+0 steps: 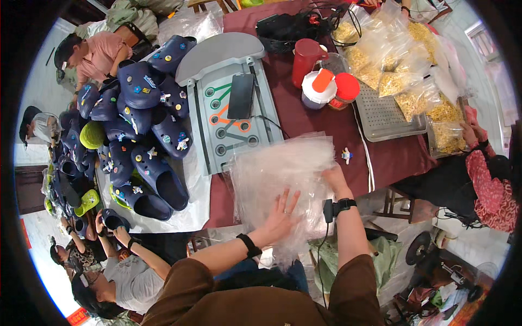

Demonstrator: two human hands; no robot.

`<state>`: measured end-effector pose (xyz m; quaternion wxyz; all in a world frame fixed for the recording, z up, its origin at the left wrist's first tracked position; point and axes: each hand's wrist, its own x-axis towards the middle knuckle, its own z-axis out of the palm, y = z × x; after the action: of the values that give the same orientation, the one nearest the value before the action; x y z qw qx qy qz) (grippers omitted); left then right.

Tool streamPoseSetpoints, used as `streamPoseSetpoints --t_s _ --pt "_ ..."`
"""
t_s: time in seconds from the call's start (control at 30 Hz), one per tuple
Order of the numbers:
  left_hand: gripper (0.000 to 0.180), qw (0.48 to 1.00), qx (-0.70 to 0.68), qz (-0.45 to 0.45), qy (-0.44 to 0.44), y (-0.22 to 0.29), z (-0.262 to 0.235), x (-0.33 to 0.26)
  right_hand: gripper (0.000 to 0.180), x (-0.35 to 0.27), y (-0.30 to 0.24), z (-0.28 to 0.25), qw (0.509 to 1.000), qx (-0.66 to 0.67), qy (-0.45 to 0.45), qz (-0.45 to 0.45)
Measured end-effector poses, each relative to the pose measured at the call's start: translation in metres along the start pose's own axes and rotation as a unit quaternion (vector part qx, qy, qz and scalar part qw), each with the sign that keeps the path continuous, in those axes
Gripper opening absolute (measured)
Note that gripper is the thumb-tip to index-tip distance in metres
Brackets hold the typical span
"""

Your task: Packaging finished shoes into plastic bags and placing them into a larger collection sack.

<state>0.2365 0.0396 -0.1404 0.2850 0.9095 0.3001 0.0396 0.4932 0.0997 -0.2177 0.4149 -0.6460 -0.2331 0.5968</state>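
Observation:
A loose stack of clear plastic bags (261, 179) lies over the near edge of the table, partly hanging off it. My left hand (281, 216) rests flat on the bags with its fingers stretched and apart. At the stack's right edge, my right hand (333, 177) grips the bags, its fingertips partly hidden by the plastic. Just beyond the bags stands a grey plastic board (266, 117) with holes and coloured lines, and a black phone (241, 96) lies on it. A small white-and-blue figure charm (346, 156) lies right of my right hand.
Dark blue clogs (140, 84) with charms are heaped at the left. A red jug (307, 61), a white tub (318, 89) and a red-lidded jar (345, 89) stand beyond the bags. Filled bags (405, 81) lie around a metal tray (380, 117). Other people sit on both sides.

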Motion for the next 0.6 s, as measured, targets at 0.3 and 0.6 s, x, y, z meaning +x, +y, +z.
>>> streamPoseSetpoints --t_s 0.3,0.6 --pt "0.062 0.984 0.067 -0.075 -0.145 -0.014 0.017 0.011 0.074 -0.027 -0.036 0.002 0.982 0.171 -0.040 0.063" --pt "0.078 0.990 0.033 -0.066 -0.116 -0.009 0.016 0.016 0.060 -0.033 0.003 0.009 0.980 -0.148 0.085 -0.100"
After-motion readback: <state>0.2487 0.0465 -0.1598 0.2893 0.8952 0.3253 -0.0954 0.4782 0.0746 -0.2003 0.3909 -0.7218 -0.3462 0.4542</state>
